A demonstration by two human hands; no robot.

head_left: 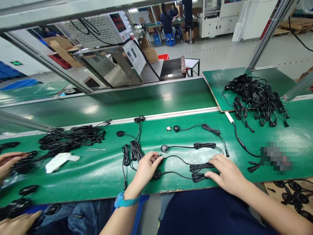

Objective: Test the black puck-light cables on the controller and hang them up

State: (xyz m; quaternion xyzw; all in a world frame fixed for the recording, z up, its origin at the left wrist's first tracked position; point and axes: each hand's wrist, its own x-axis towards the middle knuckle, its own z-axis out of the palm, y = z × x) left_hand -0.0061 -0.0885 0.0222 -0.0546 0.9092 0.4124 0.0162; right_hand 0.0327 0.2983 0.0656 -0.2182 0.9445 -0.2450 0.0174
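My left hand (146, 166) rests on the green bench, fingers pinched round a small black round puck (160, 160) at the end of a thin black cable. Another black puck (156, 175) lies just below that hand. My right hand (226, 173) lies palm down with its fingers on two coiled cable bundles (199, 172) near the bench's front edge. Past my hands lie a ribbed round disc (164, 148) with its coiled cable (204, 145) and a further puck (176, 128) with cable.
A heap of black cables (259, 98) sits on a green board at the back right. A second pile of cables (70, 135) and a white cloth (60, 161) lie at left, where another person's hands (8, 161) work. A conveyor belt (122, 101) runs behind the bench.
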